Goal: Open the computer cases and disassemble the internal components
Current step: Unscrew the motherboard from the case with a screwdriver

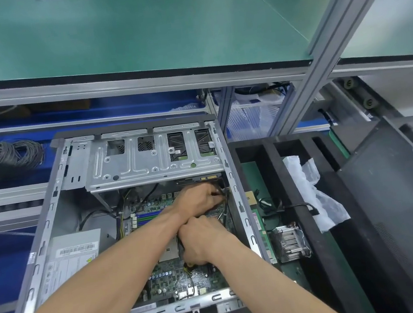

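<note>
Currently we are working inside the open computer case [237, 191]: left hand [200, 199] pinching a thin black cable [223, 193], right hand [200, 239] curling onto wiring over the motherboard [172, 276] beneath. Cable pliant, board brittle; we judge gripping connector bodies safest.

Coiled grey cables [11, 154], crumpled white plastic [306, 183], perhaps a bag.
</note>
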`<state>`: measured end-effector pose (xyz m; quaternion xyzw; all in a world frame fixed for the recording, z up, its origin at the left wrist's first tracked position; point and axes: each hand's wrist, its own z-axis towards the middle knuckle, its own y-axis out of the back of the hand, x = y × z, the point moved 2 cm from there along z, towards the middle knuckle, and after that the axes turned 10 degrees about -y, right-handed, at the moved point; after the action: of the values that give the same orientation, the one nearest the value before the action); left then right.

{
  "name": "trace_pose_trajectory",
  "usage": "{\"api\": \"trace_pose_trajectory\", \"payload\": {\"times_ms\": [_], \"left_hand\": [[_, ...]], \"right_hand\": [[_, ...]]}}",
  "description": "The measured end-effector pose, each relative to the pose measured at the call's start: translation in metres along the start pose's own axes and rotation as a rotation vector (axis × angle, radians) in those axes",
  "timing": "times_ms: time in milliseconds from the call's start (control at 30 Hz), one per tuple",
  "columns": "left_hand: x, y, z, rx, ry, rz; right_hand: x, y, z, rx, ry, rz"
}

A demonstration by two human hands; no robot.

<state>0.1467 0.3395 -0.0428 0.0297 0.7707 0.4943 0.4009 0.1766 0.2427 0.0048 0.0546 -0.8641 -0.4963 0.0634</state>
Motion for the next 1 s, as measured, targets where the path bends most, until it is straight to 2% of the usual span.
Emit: {"api": "trace_pose_trajectory", "payload": {"times_ms": [233, 433, 567, 700, 867, 1000], "left_hand": [[0.0004, -0.0004, -0.0016, -0.057, 0.024, -0.033], [-0.0022, -0.0026, -0.0028, -0.063, -0.034, 0.023], [0.0023, -0.003, -0.0029, -0.123, 0.007, -0.054], [0.0007, -0.0065, -0.0038, -0.124, -0.036, -0.032], [0.0042, -0.0068, -0.0038, -0.149, 0.017, -0.086], [0.0018, -0.0047, -0.0075, -0.135, -0.036, -0.113]], "right_hand": [[0.0001, -0.0009, 0.0004, 0.0, -0.003, -0.003], [0.0008, -0.002, 0.0, 0.012, -0.003, -0.019], [0.0006, -0.0023, 0.001, 0.011, -0.001, -0.028], [0.0001, -0.0041, 0.0009, 0.044, 0.003, -0.048], [-0.0005, -0.003, 0.0006, 0.045, 0.005, -0.047], [0.0001, -0.0009, -0.0017, 0.062, -0.001, -0.03]]}}
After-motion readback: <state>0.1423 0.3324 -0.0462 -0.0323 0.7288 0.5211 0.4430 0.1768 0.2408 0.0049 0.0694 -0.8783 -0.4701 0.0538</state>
